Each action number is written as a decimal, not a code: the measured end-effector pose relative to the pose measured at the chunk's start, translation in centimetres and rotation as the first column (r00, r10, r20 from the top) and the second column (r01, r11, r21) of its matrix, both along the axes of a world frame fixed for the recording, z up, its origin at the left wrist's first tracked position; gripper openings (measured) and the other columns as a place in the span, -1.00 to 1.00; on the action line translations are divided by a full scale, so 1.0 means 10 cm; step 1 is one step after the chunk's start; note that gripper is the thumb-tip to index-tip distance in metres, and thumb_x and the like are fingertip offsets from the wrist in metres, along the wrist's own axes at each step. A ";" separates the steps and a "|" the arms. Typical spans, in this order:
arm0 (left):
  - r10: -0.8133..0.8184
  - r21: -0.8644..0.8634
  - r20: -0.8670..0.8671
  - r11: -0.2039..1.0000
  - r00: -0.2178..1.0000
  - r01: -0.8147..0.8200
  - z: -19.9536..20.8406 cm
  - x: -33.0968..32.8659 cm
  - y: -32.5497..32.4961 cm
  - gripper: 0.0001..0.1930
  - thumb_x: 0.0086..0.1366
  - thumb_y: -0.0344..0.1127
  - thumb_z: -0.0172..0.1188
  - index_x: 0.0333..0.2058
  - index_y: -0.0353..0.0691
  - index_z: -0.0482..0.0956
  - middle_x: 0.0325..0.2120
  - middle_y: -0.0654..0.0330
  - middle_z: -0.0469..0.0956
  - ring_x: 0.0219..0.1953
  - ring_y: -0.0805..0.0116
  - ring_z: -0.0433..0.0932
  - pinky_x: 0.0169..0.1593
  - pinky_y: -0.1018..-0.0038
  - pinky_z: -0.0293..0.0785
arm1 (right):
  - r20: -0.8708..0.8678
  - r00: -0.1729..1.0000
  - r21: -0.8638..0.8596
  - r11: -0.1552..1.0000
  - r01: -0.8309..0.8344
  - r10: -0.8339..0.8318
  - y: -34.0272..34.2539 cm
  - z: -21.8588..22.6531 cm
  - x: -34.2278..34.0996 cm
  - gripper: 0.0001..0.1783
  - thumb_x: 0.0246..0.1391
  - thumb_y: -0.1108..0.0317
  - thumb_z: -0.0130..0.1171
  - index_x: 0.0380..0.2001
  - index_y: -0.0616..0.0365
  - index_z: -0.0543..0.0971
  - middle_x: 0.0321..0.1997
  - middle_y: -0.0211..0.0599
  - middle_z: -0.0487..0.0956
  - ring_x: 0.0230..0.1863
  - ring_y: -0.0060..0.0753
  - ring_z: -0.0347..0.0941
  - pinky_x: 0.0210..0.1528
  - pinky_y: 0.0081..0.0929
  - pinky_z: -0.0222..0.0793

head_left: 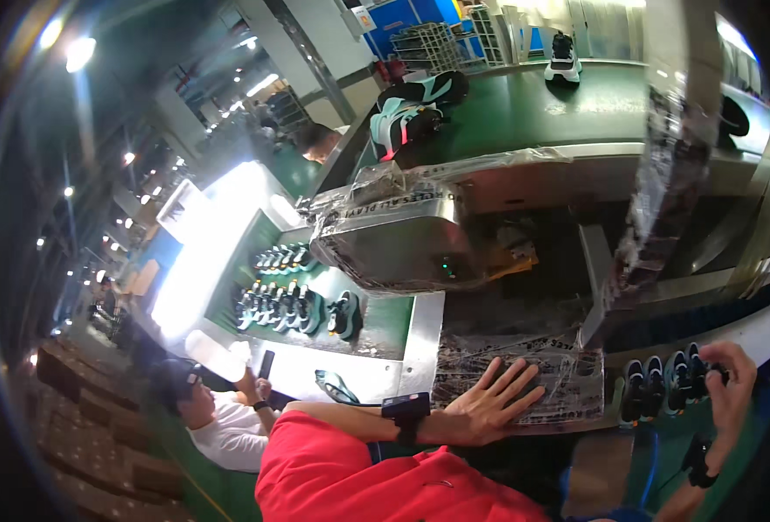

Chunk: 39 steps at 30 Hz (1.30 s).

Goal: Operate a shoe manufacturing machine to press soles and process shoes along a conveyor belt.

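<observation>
My left hand [496, 393] lies flat with its fingers spread on a dark panel [568, 383] wrapped in clear plastic; it holds nothing. At the right, my right hand [733, 378] has its fingers curled about the dark top of a shoe [696, 370], the end one of a row. Part of that shoe is behind the fingers. Beside it in the row stand several black sneakers with pale soles, among them a shoe [634, 391] nearest the panel.
A metal box [402, 244] wrapped in plastic juts out above the panel. Behind it a green conveyor belt [507, 109] carries shoes. A plastic-wrapped post [663, 174] rises at the right. Rows of shoes [285, 309] stand on the left belt, near a person in white [232, 435].
</observation>
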State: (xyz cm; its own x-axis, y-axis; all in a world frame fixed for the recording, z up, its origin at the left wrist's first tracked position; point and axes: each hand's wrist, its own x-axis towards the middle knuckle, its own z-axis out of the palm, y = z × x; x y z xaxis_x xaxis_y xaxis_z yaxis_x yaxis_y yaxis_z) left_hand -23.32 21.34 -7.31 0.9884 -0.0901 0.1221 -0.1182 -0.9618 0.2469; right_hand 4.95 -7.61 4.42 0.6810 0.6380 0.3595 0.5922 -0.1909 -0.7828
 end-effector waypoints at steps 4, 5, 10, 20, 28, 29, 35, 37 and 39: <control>-0.162 -0.091 0.012 0.983 0.987 0.162 0.02 -0.06 0.19 0.08 -0.02 0.07 0.37 0.35 -0.28 -0.03 0.38 -0.15 -0.14 0.43 -0.18 -0.23 0.38 -0.18 -0.30 | 0.413 0.905 -0.072 0.995 -0.072 0.096 1.00 0.80 -0.96 -0.58 -0.02 0.06 0.25 -0.33 0.27 0.59 -0.31 -0.13 0.61 -0.28 -0.11 0.55 -0.21 -0.37 0.41; -0.194 -0.103 0.044 0.975 0.980 0.198 0.01 -0.04 0.23 0.08 -0.02 0.07 0.37 0.35 -0.28 -0.03 0.38 -0.15 -0.14 0.43 -0.18 -0.23 0.38 -0.18 -0.30 | 0.499 0.855 -0.057 0.990 -0.126 0.138 1.24 0.92 -1.10 -0.63 -0.04 0.15 0.27 -0.31 0.27 0.59 -0.29 -0.12 0.61 -0.28 -0.08 0.55 -0.21 -0.34 0.42; -0.461 -0.191 0.099 0.861 0.882 0.472 -0.09 -0.16 0.66 -0.07 0.07 0.04 0.31 0.30 -0.29 0.10 0.36 -0.15 -0.08 0.42 -0.16 -0.17 0.39 -0.11 -0.28 | 0.818 0.548 -0.064 0.975 -0.215 0.175 2.95 1.41 -1.40 -0.55 -0.29 0.71 0.22 -0.19 0.27 0.56 -0.14 -0.09 0.59 -0.12 -0.04 0.56 -0.07 -0.27 0.48; -0.603 -0.202 0.270 0.727 0.751 0.657 -0.15 -0.42 1.19 -0.33 0.32 0.08 0.00 0.22 -0.33 0.29 0.26 -0.15 0.21 0.35 -0.12 0.07 0.38 -0.05 -0.17 | 0.950 -0.108 -0.311 0.911 -0.270 0.292 5.72 1.21 -0.86 -0.58 0.04 0.61 0.05 -0.06 -0.12 0.49 0.13 -0.21 0.48 0.15 -0.14 0.43 0.12 -0.35 0.49; -0.595 -0.252 0.333 0.691 0.731 0.677 -0.16 -0.39 1.21 -0.37 0.29 0.07 0.07 0.13 -0.36 0.39 0.19 -0.17 0.29 0.31 -0.14 0.14 0.34 -0.05 -0.04 | 0.949 -0.080 -0.306 0.952 -0.010 0.304 5.64 1.47 -1.01 -0.69 -0.15 0.24 0.34 -0.35 0.11 0.49 -0.29 -0.40 0.52 -0.14 -0.42 0.49 -0.22 -0.49 0.63; -0.578 -0.266 0.355 0.691 0.735 0.672 -0.16 -0.38 1.21 -0.37 0.28 0.07 0.08 0.11 -0.37 0.41 0.17 -0.17 0.31 0.30 -0.15 0.15 0.33 -0.04 -0.02 | 0.965 -0.030 -0.261 0.965 0.038 0.262 5.49 1.59 -0.98 -0.63 -0.15 0.16 0.35 -0.35 0.13 0.49 -0.38 -0.39 0.52 -0.26 -0.41 0.52 -0.29 -0.50 0.63; -0.441 -0.597 0.444 0.503 0.780 0.625 -0.02 -0.31 1.22 -0.42 0.34 -0.04 0.10 0.14 -0.43 0.37 0.09 -0.16 0.43 0.17 -0.11 0.39 0.26 0.04 0.21 | 0.694 0.626 0.350 0.927 0.138 -0.355 3.63 2.17 -1.16 -0.48 -0.17 0.02 0.42 -0.36 0.31 0.59 -0.55 -0.29 0.59 -0.52 -0.45 0.52 -0.45 -0.45 0.45; -0.363 -0.943 0.191 0.188 0.912 0.273 0.02 -0.27 1.24 -0.42 0.38 -0.04 0.06 0.15 -0.46 0.35 0.13 -0.14 0.40 0.23 0.07 0.34 0.28 0.12 0.19 | 0.605 0.625 0.511 0.842 0.171 -0.494 3.00 2.17 -1.72 -0.52 -0.15 0.06 0.38 -0.38 0.34 0.61 -0.53 -0.27 0.60 -0.48 -0.53 0.51 -0.42 -0.48 0.43; -0.381 -0.972 0.188 -0.204 0.905 0.116 0.18 -0.27 1.18 -0.39 0.43 -0.01 -0.04 0.21 -0.45 0.27 0.15 -0.10 0.39 0.24 0.20 0.32 0.29 0.21 0.18 | 0.466 0.648 0.472 0.789 0.393 -0.602 2.44 2.10 -2.29 -0.59 -0.11 0.14 0.33 -0.39 0.35 0.62 -0.52 -0.27 0.60 -0.45 -0.55 0.50 -0.41 -0.49 0.41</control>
